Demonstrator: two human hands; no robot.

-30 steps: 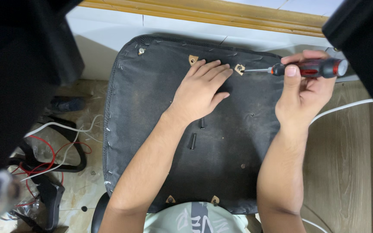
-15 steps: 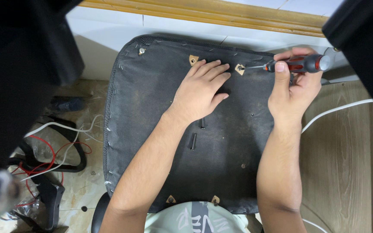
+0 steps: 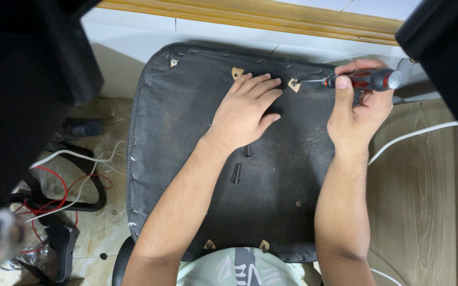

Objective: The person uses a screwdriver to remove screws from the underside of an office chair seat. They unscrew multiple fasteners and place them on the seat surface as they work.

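Note:
An upturned black chair seat (image 3: 186, 137), its fabric stapled along the rim, lies in front of me. My left hand (image 3: 245, 114) rests flat on it, fingers spread, pressing down near the far edge. My right hand (image 3: 357, 108) grips a red and black screwdriver (image 3: 364, 80), held almost level. Its tip sits in a screw at a tan mounting tab (image 3: 293, 84) by the seat's far edge, just right of my left fingertips. Two loose black bolts (image 3: 237, 173) lie on the seat by my left wrist.
More tan tabs sit at the far edge (image 3: 236, 73) and near edge (image 3: 209, 244). Red and white wires (image 3: 62, 182) and black chair parts (image 3: 62, 238) lie on the floor at left. A white cable (image 3: 414, 133) crosses the wooden floor at right. A wooden skirting (image 3: 250, 18) runs behind.
My right hand has shifted left with the screwdriver, bringing the handle closer to the tan tab. The left hand stays flat on the seat.

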